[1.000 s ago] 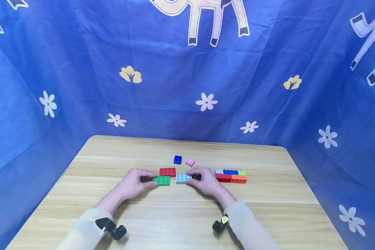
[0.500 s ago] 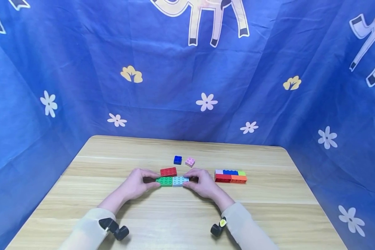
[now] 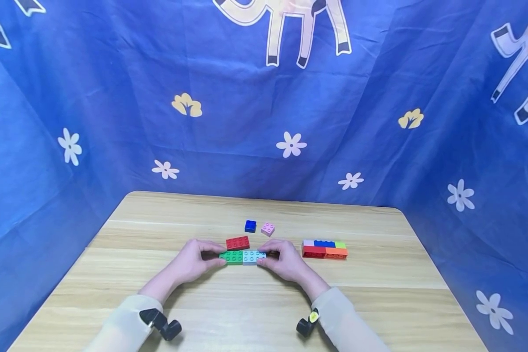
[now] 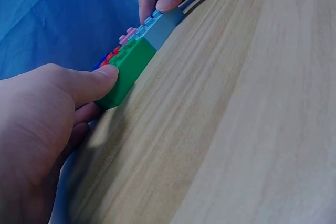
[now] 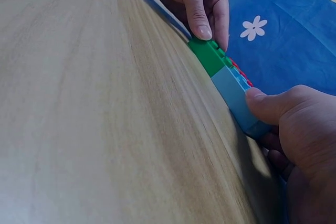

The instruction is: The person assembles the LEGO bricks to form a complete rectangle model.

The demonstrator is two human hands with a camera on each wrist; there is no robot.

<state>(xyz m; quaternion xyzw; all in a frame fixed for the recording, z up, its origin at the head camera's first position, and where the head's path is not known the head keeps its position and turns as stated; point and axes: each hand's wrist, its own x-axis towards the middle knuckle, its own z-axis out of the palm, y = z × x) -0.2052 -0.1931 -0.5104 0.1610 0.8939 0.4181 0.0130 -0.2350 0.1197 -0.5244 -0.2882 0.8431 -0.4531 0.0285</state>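
On the table, a green toy brick [image 3: 233,258] and a light blue toy brick [image 3: 253,257] lie end to end, their short ends meeting. My left hand [image 3: 194,261] pinches the green brick at its left end, thumb on the near side and fingers on the far side. The light blue brick's right end is pinched the same way by my right hand [image 3: 285,261]. Both wrist views show the thumbs against the bricks' near faces, with the other fingertips partly hidden. Just behind the green brick lies a red brick [image 3: 237,243], slightly turned.
Farther back sit a small dark blue brick [image 3: 250,226] and a small pink brick [image 3: 268,229]. To the right of my right hand lies a joined row of bricks [image 3: 324,249] in red, orange, blue, white and lime. A blue patterned curtain [image 3: 229,161] surrounds the wooden table [image 3: 246,308].
The green brick moved right and the light blue brick moved left and nearer, closing the gap between them. The red brick shifted and turned slightly. In the last half second the hands stayed nearly still.
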